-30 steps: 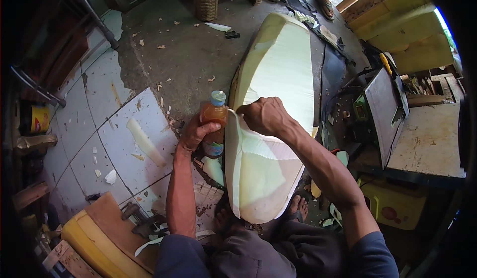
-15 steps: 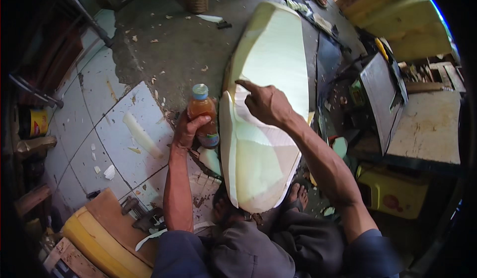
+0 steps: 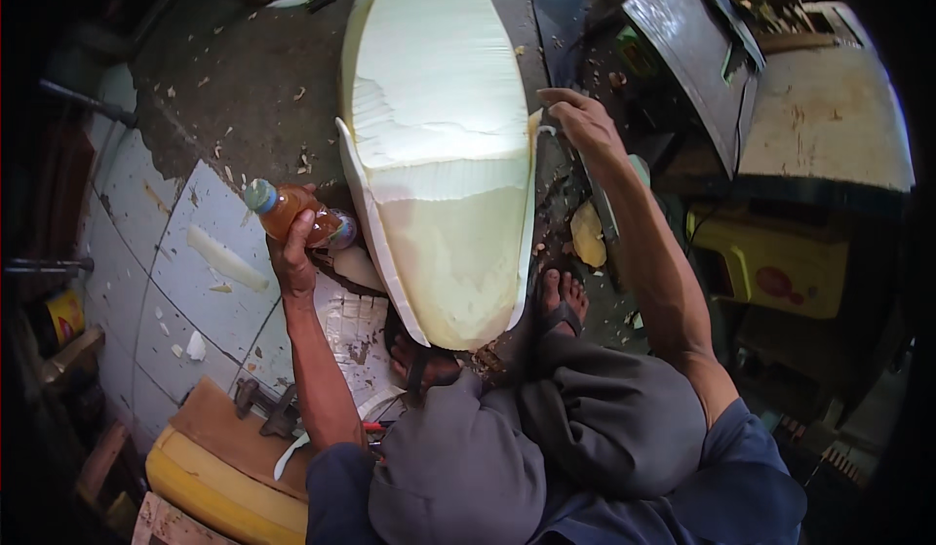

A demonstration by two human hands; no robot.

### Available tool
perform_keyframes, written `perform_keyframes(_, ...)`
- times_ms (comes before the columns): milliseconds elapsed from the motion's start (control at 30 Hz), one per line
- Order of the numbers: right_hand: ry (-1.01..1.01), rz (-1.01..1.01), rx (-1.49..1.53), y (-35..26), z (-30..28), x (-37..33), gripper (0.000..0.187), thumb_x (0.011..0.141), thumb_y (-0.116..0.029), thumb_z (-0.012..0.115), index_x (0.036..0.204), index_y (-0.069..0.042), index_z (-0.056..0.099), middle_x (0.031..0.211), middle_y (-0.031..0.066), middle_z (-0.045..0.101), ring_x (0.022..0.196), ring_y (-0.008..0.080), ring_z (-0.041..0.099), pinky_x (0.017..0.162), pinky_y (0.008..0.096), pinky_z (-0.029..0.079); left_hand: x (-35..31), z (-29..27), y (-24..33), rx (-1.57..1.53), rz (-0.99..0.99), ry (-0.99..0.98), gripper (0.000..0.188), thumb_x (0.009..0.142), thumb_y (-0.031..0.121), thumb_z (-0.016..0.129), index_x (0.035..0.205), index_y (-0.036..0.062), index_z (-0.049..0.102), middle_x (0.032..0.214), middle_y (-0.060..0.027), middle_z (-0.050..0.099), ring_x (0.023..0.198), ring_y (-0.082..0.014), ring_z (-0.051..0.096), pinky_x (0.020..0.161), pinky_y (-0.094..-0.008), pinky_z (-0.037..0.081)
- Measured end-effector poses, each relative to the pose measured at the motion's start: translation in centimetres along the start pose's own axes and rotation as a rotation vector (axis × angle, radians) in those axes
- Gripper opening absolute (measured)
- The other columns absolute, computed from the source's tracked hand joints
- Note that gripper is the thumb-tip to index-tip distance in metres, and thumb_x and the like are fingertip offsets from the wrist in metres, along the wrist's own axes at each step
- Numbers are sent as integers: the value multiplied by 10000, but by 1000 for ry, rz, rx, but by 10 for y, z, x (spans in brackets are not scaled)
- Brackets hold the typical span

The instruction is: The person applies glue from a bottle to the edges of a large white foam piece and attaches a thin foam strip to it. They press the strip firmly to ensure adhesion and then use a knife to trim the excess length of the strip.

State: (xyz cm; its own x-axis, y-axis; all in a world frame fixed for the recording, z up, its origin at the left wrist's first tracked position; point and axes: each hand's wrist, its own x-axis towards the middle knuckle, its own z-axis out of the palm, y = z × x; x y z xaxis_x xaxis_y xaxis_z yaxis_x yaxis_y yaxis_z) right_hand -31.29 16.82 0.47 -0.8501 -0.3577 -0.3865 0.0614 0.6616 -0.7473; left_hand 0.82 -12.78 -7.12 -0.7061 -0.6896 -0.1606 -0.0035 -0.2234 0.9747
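A long, pale foam block, shaped like a motorcycle seat, lies lengthwise in front of me, its rounded near end between my feet. Thin white strips run along both sides of its near half. My left hand, left of the foam, is wrapped round a clear plastic bottle of orange-brown liquid. The bottle is tilted, its blue cap pointing left. At the foam's right edge, by the top of the right strip, is my right hand. Its index finger is stretched toward the foam, and nothing shows in its grip.
Pale tiles and dark concrete carry scattered foam scraps. A yellow curved pad and a metal clamp lie at lower left. On the right stand a grey panel, a board-topped bench and a yellow container.
My right hand has moved from over the foam's left side to its right edge. The bottle has gone from upright to tilted left in my left hand. The view has shifted.
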Motion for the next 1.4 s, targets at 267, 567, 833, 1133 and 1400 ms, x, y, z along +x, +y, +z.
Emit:
perform_keyframes(267,105,-172,-258,16,24,-6,369,904,-204,548,1193,-126,764,1318,246,607,1303,406,521,1133,472,406,2,30,9,173,-27,2,427,862,185,694,1253,54,585,1108,-48,624,985,-166,607,895,-308,491)
perform_keyframes(567,219,-439,-472,43,12,-26,363,853,-56,599,1160,-153,768,1307,226,600,1215,424,557,1075,467,457,-13,36,-4,171,39,56,425,838,149,701,1230,51,572,1080,-52,612,967,-168,594,882,-310,484)
perform_keyframes(833,232,-559,-247,48,7,-66,536,825,41,538,1332,-90,656,1213,201,589,1062,349,600,912,399,500,-23,40,27,80,3,105,396,856,111,732,1218,33,589,1029,-56,652,923,-178,638,871,-308,516)
perform_keyframes(1133,167,-426,-244,48,13,-81,581,872,30,551,1442,-83,559,1212,167,569,1048,285,628,939,381,517,-31,-81,67,277,272,660,443,915,253,776,1240,10,598,1136,-96,686,1018,-198,672,938,-330,530)
perform_keyframes(1400,138,-469,-256,35,22,-83,566,894,33,546,1451,-65,538,1211,165,570,1024,262,635,936,384,522,-33,-183,38,105,301,1156,608,888,155,810,1398,60,493,1229,-112,652,1042,-197,672,897,-305,585)
